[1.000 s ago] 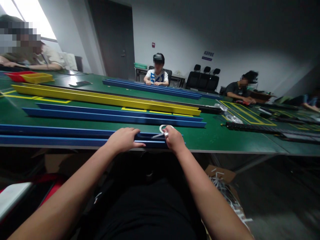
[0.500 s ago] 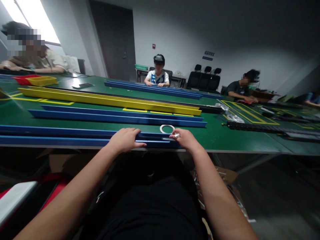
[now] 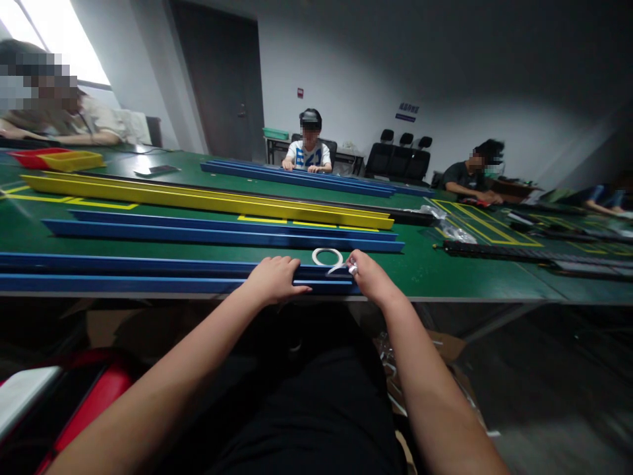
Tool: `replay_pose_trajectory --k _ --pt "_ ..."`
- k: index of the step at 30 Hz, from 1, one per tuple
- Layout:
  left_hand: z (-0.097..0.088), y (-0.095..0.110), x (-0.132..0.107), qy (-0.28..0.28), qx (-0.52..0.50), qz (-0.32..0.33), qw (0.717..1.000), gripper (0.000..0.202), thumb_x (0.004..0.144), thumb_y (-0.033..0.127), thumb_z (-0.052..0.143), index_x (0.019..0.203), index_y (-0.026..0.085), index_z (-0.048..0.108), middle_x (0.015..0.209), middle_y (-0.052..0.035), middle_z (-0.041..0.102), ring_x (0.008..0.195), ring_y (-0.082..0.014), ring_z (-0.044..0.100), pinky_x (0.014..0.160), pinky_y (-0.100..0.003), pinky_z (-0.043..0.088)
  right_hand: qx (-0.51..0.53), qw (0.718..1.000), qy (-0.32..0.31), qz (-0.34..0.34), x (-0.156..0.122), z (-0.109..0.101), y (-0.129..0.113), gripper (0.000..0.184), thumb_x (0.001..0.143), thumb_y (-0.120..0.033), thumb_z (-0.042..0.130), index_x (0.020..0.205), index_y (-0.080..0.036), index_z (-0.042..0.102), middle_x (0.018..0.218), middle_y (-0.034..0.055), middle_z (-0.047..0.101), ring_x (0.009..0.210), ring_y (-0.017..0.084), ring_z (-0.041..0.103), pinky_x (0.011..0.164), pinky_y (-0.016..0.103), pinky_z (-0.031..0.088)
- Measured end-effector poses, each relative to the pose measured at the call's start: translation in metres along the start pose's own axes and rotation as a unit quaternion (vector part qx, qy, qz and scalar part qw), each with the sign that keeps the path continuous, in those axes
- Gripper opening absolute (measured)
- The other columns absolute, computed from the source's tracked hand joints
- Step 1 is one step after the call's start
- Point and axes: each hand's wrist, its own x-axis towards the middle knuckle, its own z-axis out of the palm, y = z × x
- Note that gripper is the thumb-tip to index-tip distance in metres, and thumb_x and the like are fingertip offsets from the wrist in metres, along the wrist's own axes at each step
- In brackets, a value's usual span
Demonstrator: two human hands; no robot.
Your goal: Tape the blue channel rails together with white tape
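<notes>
My left hand lies on the nearest long blue channel at the table's front edge, fingers curled over its rim. My right hand is closed in a pinch at the channel's right end, holding a small shiny white strip or tab. A white tape ring lies flat on the green table just beyond the channel, between my two hands.
More long blue channels and a yellow one lie across the green table. Red and yellow bins sit far left. Black rails lie right. Several other people sit around the table. A cardboard box stands below.
My left hand has slid to the right along the blue channel. My right hand has dropped from above the tape ring to the channel's end, still pinching the small strip.
</notes>
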Motion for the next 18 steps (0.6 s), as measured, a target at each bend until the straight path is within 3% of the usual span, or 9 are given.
replay_pose_trajectory --k 4,6,9,14,18 --pt "0.003 0.024 0.014 0.014 -0.006 0.014 1.0 0.073 0.075 0.082 0.042 0.113 0.022 0.058 0.109 -0.0135 0.067 0.1 -0.0317 0.063 0.085 -0.04 0.043 0.08 0.996 0.035 0.004 0.003 0.014 0.004 0.035 0.081 -0.008 0.042 0.111 -0.019 0.056 0.094 0.0028 0.067 0.082 0.015 0.059 0.075 0.024 0.041" --pt "0.003 0.028 0.016 0.015 -0.006 0.008 1.0 0.075 0.073 0.084 0.043 0.111 0.021 0.059 0.107 -0.0142 0.068 0.099 -0.0317 0.063 0.084 -0.04 0.043 0.092 0.994 0.058 0.004 0.003 0.019 0.003 0.033 0.082 -0.011 0.042 0.109 -0.02 0.059 0.095 0.0032 0.067 0.084 0.016 0.059 0.076 0.025 0.041" --pt "0.003 0.027 0.016 0.02 -0.009 0.012 1.0 0.076 0.072 0.085 0.042 0.109 0.02 0.06 0.106 -0.0152 0.068 0.098 -0.0321 0.064 0.082 -0.04 0.044 0.094 0.991 0.095 0.017 0.003 0.026 -0.002 0.023 0.09 -0.023 0.04 0.101 -0.02 0.06 0.092 0.0035 0.066 0.082 0.017 0.059 0.073 0.025 0.04" --pt "0.001 0.027 0.016 0.014 -0.022 0.007 1.0 0.074 0.07 0.084 0.046 0.108 0.022 0.061 0.107 -0.0137 0.069 0.098 -0.0315 0.064 0.082 -0.039 0.045 0.075 0.986 0.139 0.06 0.004 0.029 -0.008 0.026 0.091 -0.045 0.045 0.089 -0.021 0.057 0.075 0.0011 0.062 0.066 0.015 0.053 0.062 0.024 0.036" --pt "0.0 0.02 0.013 0.004 -0.02 0.003 1.0 0.075 0.07 0.084 0.045 0.109 0.022 0.061 0.107 -0.0133 0.069 0.097 -0.0315 0.064 0.082 -0.039 0.045 0.113 0.984 0.124 0.053 0.005 0.024 -0.004 0.024 0.086 -0.045 0.052 0.087 -0.021 0.056 0.078 0.0016 0.064 0.064 0.013 0.055 0.06 0.023 0.039"
